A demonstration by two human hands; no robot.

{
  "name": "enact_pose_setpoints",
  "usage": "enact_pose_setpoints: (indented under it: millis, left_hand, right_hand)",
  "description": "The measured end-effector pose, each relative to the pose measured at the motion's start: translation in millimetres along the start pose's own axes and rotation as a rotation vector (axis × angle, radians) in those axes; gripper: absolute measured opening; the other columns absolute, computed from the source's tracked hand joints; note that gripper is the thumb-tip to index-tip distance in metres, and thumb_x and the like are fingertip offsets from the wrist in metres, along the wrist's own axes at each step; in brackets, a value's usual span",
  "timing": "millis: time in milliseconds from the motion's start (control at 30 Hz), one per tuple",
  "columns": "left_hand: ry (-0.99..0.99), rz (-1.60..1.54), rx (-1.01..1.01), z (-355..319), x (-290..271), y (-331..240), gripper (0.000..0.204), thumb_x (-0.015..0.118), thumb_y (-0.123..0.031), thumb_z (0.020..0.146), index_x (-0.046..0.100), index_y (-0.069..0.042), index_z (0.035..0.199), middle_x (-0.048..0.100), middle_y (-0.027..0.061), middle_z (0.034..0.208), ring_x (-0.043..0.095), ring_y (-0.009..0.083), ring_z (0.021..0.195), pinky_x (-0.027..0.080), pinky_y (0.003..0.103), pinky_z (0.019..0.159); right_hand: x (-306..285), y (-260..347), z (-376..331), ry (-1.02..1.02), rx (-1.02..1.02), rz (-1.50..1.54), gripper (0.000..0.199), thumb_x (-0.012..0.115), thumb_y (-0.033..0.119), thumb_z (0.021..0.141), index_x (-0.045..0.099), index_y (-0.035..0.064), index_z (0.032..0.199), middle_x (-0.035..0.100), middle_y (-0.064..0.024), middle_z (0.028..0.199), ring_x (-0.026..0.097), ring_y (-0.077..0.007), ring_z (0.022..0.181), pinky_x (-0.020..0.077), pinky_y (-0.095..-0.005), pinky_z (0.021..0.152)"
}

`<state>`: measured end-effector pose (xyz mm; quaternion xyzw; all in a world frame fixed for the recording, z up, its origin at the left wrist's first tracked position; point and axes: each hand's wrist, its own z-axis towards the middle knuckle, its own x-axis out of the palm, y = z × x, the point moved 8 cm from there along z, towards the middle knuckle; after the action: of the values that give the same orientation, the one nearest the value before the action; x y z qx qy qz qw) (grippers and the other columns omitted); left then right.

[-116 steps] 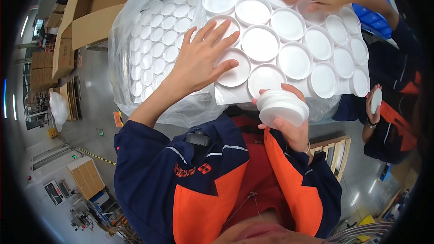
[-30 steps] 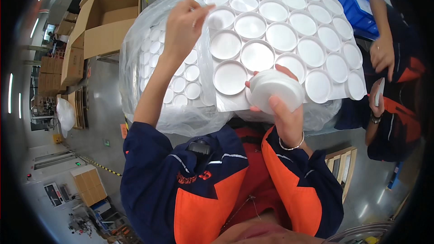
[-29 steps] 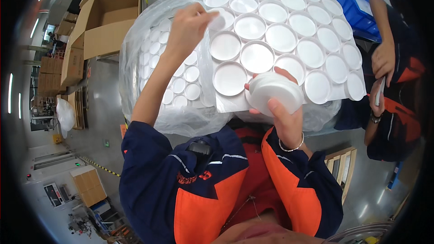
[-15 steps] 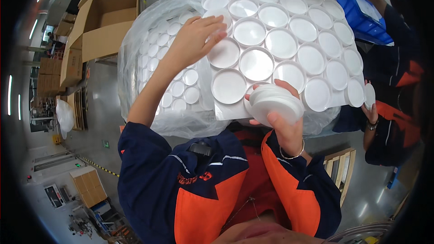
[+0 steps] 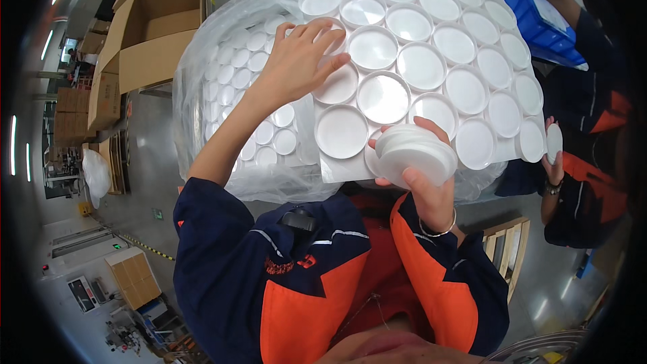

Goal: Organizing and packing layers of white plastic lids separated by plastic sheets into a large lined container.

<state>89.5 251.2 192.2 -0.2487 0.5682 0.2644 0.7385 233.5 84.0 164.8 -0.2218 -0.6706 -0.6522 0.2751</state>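
Observation:
A white sheet (image 5: 328, 167) carries rows of round, shallow white dishes (image 5: 383, 96) with raised rims. My left hand (image 5: 303, 54) reaches over its left edge, fingers spread, with the fingertips over a dish (image 5: 330, 30) there; the hand partly covers that dish, and whether it touches it I cannot tell. Near the sheet's front edge my right hand (image 5: 431, 192) grips a small stack of white discs (image 5: 414, 155), tilted, thumb on the near side and fingers behind.
Left of the sheet, clear plastic film (image 5: 195, 81) surrounds more small white dishes (image 5: 284, 141). An open cardboard box (image 5: 158, 20) stands at the far left. On the right are blue bins (image 5: 539, 20) and a co-worker's hand (image 5: 553, 162) holding a white disc. A wooden pallet (image 5: 515, 249) lies at lower right.
My left hand has shifted slightly, its fingers now more curled over the dish at the left edge. My right hand and its stack have hardly moved.

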Motion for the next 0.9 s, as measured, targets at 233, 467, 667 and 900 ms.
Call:
enact_pose_setpoints:
  millis: [233, 467, 667, 900]
  left_hand:
    - [-0.018, -0.884, 0.114, -27, -53, -97, 0.040, 0.079, -0.010, 0.070, 0.061, -0.005, 0.106, 0.059, 0.0076, 0.095, 0.056, 0.0195, 0.084, 0.044, 0.030, 0.079]
    - [-0.266, -0.844, 0.000, -33, -51, -84, 0.015, 0.071, 0.000, 0.075, 0.067, -0.003, 0.090, 0.067, 0.0077, 0.079, 0.064, 0.0218, 0.072, 0.049, 0.030, 0.068]
    - [-0.671, -0.475, -0.001, 30, -76, 1, 0.014, 0.066, -0.004, 0.083, 0.072, -0.007, 0.095, 0.070, 0.0057, 0.086, 0.065, 0.0168, 0.072, 0.048, 0.028, 0.069]
    - [-0.037, -0.127, 0.160, 68, 12, -2, 0.020, 0.059, -0.023, 0.091, 0.071, -0.013, 0.104, 0.069, 0.0031, 0.098, 0.062, 0.0219, 0.087, 0.041, 0.036, 0.087]
  right_hand:
    - [-9, -2, 3, -0.097, -0.016, -0.089, 0.066, 0.063, 0.006, 0.084, 0.029, 0.0024, 0.141, 0.050, -0.0207, 0.128, 0.056, -0.0308, 0.114, 0.0583, -0.0403, 0.083]
    - [-1, 3, 9, -0.103, -0.089, -0.049, 0.065, 0.064, 0.013, 0.087, 0.029, 0.0029, 0.141, 0.050, -0.0198, 0.128, 0.056, -0.0287, 0.114, 0.0585, -0.0409, 0.083]
    - [-12, 10, 9, -0.190, -0.117, 0.003, 0.065, 0.062, 0.013, 0.088, 0.027, 0.0030, 0.142, 0.050, -0.0205, 0.128, 0.056, -0.0329, 0.116, 0.0593, -0.0418, 0.081]
    - [-13, 11, 6, -0.147, -0.099, -0.058, 0.067, 0.061, 0.017, 0.088, 0.024, 0.0033, 0.142, 0.049, -0.0236, 0.128, 0.055, -0.0395, 0.115, 0.0602, -0.0409, 0.077]
